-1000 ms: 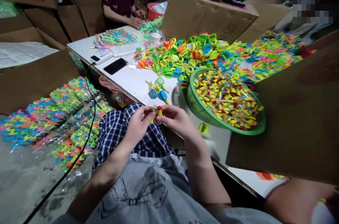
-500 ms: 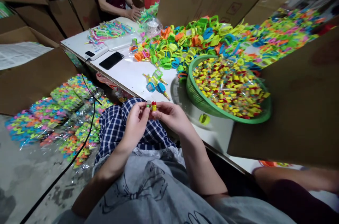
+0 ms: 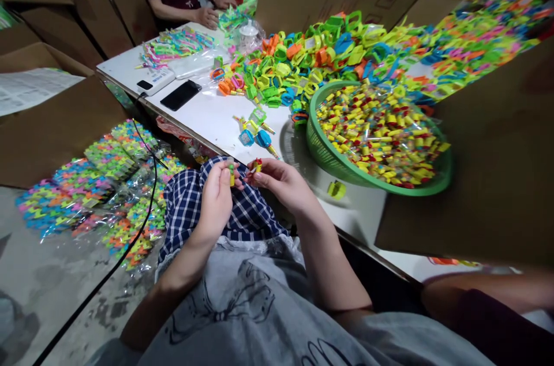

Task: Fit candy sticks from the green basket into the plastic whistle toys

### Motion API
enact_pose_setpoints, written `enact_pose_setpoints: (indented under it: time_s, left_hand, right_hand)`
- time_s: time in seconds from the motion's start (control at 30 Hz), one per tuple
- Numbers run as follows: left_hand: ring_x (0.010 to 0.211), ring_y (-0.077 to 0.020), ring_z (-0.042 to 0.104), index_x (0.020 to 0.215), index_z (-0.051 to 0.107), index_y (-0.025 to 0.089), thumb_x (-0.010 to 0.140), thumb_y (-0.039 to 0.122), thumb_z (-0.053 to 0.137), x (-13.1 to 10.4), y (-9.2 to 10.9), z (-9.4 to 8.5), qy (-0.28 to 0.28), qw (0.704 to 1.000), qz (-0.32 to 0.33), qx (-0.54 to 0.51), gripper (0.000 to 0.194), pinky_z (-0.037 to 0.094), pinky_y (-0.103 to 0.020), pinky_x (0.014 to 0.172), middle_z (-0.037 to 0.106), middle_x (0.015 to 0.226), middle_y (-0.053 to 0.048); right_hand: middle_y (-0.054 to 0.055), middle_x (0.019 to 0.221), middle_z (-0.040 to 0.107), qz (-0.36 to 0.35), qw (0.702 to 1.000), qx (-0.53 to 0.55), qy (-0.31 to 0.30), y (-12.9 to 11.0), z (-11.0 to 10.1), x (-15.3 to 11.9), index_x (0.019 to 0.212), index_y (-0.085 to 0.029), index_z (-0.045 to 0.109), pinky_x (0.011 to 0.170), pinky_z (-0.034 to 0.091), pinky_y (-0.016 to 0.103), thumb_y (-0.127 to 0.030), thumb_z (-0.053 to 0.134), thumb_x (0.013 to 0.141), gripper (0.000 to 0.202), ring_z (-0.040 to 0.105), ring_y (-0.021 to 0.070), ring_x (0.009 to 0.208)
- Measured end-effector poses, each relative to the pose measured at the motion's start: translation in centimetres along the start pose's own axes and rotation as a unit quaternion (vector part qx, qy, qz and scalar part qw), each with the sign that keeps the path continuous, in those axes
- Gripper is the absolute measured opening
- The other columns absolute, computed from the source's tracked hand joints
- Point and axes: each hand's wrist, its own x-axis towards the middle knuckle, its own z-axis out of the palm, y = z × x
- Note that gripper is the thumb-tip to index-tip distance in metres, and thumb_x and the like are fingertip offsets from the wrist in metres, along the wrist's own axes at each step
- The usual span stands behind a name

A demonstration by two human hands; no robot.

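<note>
Grip, left hand (image 3: 217, 197): green-and-yellow plastic tube (image 3: 232, 175) pinched upright, top presumably left exposed.
Right hand (image 3: 282, 182): red-and-yellow plastic stub (image 3: 258, 165) pinched closed.

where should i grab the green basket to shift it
I'd take the green basket by its rim, coming from the near left: wall and rim stand exposed there, while the cardboard box crowds the right and the plastic pieces crowd the far side.
</note>
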Motion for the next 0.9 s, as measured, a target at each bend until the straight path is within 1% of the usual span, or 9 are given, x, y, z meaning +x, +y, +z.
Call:
enact_pose_setpoints:
  time_s: [0.07,0.13,0.23,0.37,0.43,0.53,0.63,0.77,0.9]
  left_hand:
    - [0.066,-0.0101,0.057,0.094,0.056,0.018,0.094,0.039,0.044,0.0,-0.1,0.1,0.009,1.000,-0.011,-0.009,0.024,0.051,-0.023,0.063,0.059,0.082,-0.002]
    - [0.063,-0.0091,0.053,0.092,0.055,0.018,0.095,0.035,0.042,0.0,-0.5,0.2,0.023,0.999,-0.026,-0.022,0.022,0.048,-0.021,0.062,0.057,0.079,-0.001]
    - [0.059,-0.0080,0.047,0.090,0.055,0.018,0.095,0.032,0.041,0.0,-1.1,0.3,0.034,0.998,-0.049,-0.035,0.020,0.044,-0.019,0.058,0.052,0.072,0.001]
    - [0.058,-0.0087,0.045,0.087,0.055,0.019,0.093,0.034,0.044,-0.1,-1.6,0.2,0.039,0.996,-0.068,-0.036,0.020,0.042,-0.019,0.056,0.049,0.069,0.002]
    - [0.058,-0.0092,0.045,0.086,0.056,0.019,0.092,0.035,0.045,-0.2,-1.7,0.3,0.041,0.996,-0.072,-0.040,0.020,0.042,-0.019,0.056,0.049,0.069,0.002]
    - [0.059,-0.0091,0.045,0.085,0.057,0.019,0.091,0.034,0.047,-0.2,-1.8,0.4,0.044,0.994,-0.081,-0.054,0.019,0.042,-0.019,0.057,0.051,0.069,0.002]
    - [0.058,-0.0088,0.045,0.087,0.058,0.019,0.090,0.035,0.047,-0.2,-1.5,0.4,0.039,0.993,-0.077,-0.076,0.020,0.040,-0.019,0.057,0.051,0.069,0.002]
    - [0.057,-0.0097,0.046,0.091,0.060,0.019,0.090,0.044,0.044,0.2,-0.5,0.1,-0.005,0.992,-0.069,-0.105,0.030,0.040,-0.020,0.054,0.051,0.067,0.002]
    - [0.059,-0.0102,0.049,0.089,0.061,0.018,0.087,0.047,0.047,0.4,0.3,-0.2,-0.033,0.994,-0.051,-0.090,0.032,0.040,-0.020,0.056,0.050,0.064,0.003]
  right_hand:
    - [0.001,0.086,0.065,0.013,0.999,0.033,-0.019,0.0,0.1,-0.1,0.097,-0.021,0.064,0.083,0.050,0.029,-0.036,0.073,0.073,0.030,0.061,0.0135,0.081]
    - [0.000,0.083,0.061,0.031,0.995,0.089,-0.029,0.0,0.4,-0.1,0.099,-0.021,0.064,0.081,0.049,0.028,-0.029,0.067,0.076,0.025,0.058,0.0122,0.078]
    - [-0.001,0.075,0.052,0.061,0.986,0.154,-0.030,0.1,0.7,-0.1,0.098,-0.018,0.064,0.068,0.047,0.025,-0.026,0.058,0.077,0.024,0.050,0.0103,0.067]
    - [-0.003,0.065,0.040,0.087,0.981,0.175,-0.018,0.1,1.2,0.0,0.093,-0.015,0.063,0.051,0.034,0.022,-0.029,0.048,0.082,0.023,0.036,0.0087,0.055]
    - [-0.002,0.066,0.042,0.087,0.980,0.177,-0.017,0.2,1.4,0.0,0.088,-0.015,0.061,0.051,0.033,0.021,-0.027,0.048,0.082,0.019,0.038,0.0085,0.055]
    - [-0.001,0.071,0.047,0.080,0.982,0.170,-0.019,0.3,1.7,0.0,0.090,-0.016,0.059,0.053,0.036,0.022,-0.024,0.049,0.080,0.017,0.045,0.0094,0.060]
    - [-0.003,0.066,0.041,0.089,0.978,0.184,-0.048,0.4,2.1,-0.2,0.091,-0.015,0.058,0.052,0.034,0.021,-0.022,0.048,0.077,0.019,0.038,0.0081,0.054]
    - [-0.004,0.066,0.039,0.089,0.970,0.200,-0.102,0.7,2.6,-0.5,0.084,-0.015,0.055,0.050,0.030,0.022,-0.031,0.050,0.073,0.019,0.030,0.0066,0.052]
    - [-0.006,0.063,0.038,0.049,0.987,0.124,-0.088,1.5,2.9,-0.3,0.085,-0.017,0.053,0.046,0.020,0.021,-0.045,0.062,0.074,0.032,0.027,0.0057,0.049]
